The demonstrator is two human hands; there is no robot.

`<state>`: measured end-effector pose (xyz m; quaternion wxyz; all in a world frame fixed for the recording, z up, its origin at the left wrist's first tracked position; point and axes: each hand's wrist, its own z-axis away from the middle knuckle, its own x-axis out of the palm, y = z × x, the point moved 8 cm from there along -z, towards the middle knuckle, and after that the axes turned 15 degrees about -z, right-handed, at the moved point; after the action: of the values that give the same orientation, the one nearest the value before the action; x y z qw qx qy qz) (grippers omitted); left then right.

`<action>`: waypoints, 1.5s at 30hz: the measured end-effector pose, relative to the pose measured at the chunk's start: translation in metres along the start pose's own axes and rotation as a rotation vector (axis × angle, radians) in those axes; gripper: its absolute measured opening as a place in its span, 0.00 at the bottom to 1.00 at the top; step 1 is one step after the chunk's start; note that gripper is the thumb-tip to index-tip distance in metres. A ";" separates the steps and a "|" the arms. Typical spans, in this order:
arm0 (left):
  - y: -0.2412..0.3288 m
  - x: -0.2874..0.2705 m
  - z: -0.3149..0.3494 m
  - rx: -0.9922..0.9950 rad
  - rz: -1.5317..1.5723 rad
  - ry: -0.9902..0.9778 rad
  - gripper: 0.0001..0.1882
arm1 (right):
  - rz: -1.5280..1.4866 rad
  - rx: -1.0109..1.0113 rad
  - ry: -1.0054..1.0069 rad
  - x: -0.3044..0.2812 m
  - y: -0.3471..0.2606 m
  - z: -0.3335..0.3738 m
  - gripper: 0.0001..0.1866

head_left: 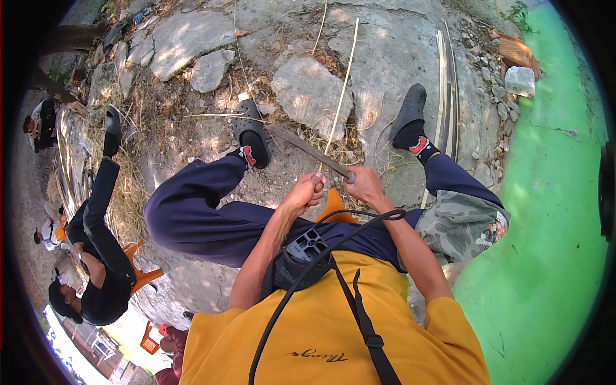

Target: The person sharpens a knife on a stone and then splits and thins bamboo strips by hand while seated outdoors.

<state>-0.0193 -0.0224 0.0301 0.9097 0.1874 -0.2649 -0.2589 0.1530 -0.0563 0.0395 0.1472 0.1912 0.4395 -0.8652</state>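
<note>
One long knife (307,148), with a dark blade slanting up and leftward from its handle; handle held in the right hand (366,185), fingers wrapped closed around it. One slender pale strip (344,82), lying between the spread feet and running lengthwise from the stony ground toward the lap; near end in the left hand (307,191), fingers curled tight upon it. Blade and strip cross just ahead of the left hand; whether they touch cannot be told. One pair of dark perforated clogs (409,108), worn over dark socks; a second thin strip crosses the left one. One group of long strips (441,96), lying just beyond the right clog. One orange stool (332,206), partly visible between the legs. One green surface (552,192), at far right. One co-worker (106,298) in dark clothing, seated at left near scattered straw (131,192).
</note>
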 end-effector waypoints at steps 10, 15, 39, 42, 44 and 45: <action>-0.005 -0.001 0.003 -0.031 0.001 0.021 0.14 | -0.081 -0.058 0.062 -0.003 0.006 -0.021 0.17; 0.002 -0.001 0.010 -0.019 -0.057 0.052 0.14 | -0.085 -0.123 0.046 -0.002 -0.006 -0.010 0.17; 0.022 0.001 0.022 0.010 -0.143 0.112 0.14 | -0.159 -0.264 0.073 0.000 -0.019 -0.018 0.17; 0.019 0.006 0.023 -0.017 -0.157 0.122 0.14 | -0.151 -0.128 0.087 -0.009 0.000 -0.035 0.17; 0.016 0.008 0.016 -0.036 -0.109 0.068 0.14 | -0.155 -0.108 0.142 -0.010 0.004 -0.039 0.16; 0.018 0.006 0.017 -0.037 -0.110 0.070 0.14 | -0.157 -0.109 0.140 -0.008 0.000 -0.037 0.16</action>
<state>-0.0183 -0.0154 0.0547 0.9062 0.1938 -0.2173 -0.3066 0.1682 -0.0252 0.0230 0.0582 0.2081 0.5086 -0.8335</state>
